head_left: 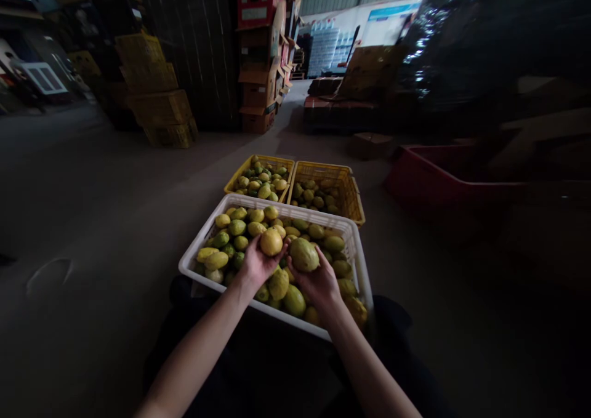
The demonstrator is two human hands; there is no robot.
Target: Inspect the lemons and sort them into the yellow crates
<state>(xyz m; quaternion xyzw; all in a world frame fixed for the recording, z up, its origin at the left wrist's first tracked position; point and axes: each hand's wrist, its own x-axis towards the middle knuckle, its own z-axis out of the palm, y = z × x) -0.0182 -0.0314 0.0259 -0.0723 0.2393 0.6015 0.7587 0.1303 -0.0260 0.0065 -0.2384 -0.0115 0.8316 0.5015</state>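
Over a white plastic crate [203,230] full of yellow and green lemons, both my hands hold fruit. My left hand [257,267] is closed around a round yellow lemon [271,242]. A larger, greener lemon [303,255] rests in my right hand [321,282], its fingers curled about the sides. The two held lemons are close to each other, above the middle of the crate. Loose lemons [294,301] lie just below my hands, between my forearms. The undersides of both held lemons are hidden by my palms.
Beyond the white crate stand a left yellow crate [229,187] and a right yellow crate [353,196], both with smaller lemons. A red tub [401,178] is on the right. Stacked cartons [256,92] and yellow crates [161,107] rise farther back; a flat carton [369,145] lies on the floor.
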